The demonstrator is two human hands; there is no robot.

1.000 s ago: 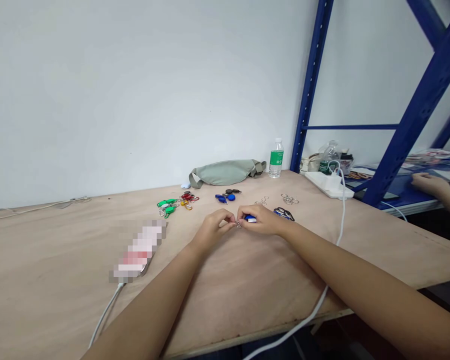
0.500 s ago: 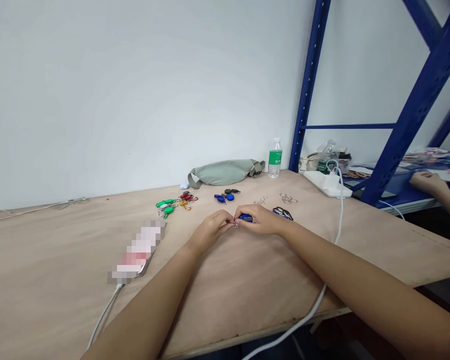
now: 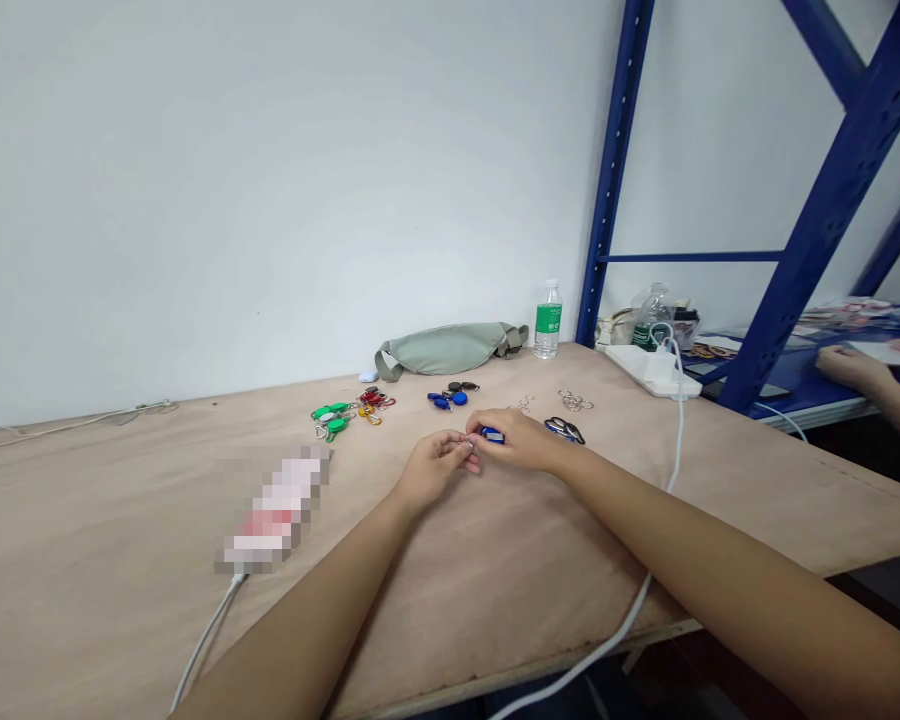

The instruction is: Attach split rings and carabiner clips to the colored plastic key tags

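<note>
Pinch grip in use: the left hand (image 3: 433,468) holds a small metal ring (image 3: 469,442) against a blue key tag (image 3: 492,435) pinched by the right hand (image 3: 514,440), both over the plywood counter (image 3: 495,570), near loose metal rings (image 3: 574,400) and coloured key tags (image 3: 337,412); the ring's fine detail is too small to tell.

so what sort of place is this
Probably a small workshop or assembly room: there's a plywood workbench, blue steel shelving, and small piles of key tags and metal rings.
</note>
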